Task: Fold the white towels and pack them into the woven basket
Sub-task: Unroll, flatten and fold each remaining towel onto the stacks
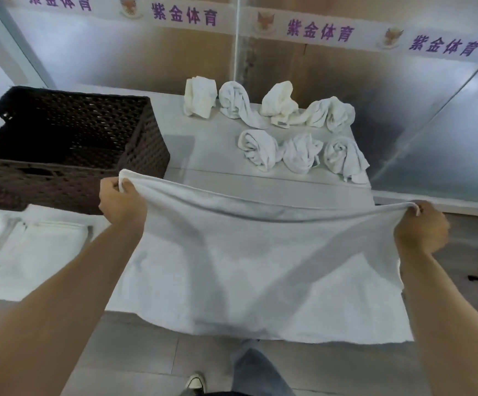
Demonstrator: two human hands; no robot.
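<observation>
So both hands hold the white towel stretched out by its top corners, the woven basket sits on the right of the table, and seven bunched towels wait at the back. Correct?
Not quite. The head view shows the woven basket on the left of the table, not the right. Both the left hand and right hand do hold the white towel by its top corners, with seven bunched towels behind.

Towel (260, 252): soft matt white terry cloth. Basket (69, 144): dark brown woven wicker, rough open weave. Tabletop (209, 155): smooth pale matt surface. Rolled towels (260, 150): same napped cloth.

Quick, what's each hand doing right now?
Left hand: grips one top corner of the white towel.
Right hand: grips the other top corner.
</observation>
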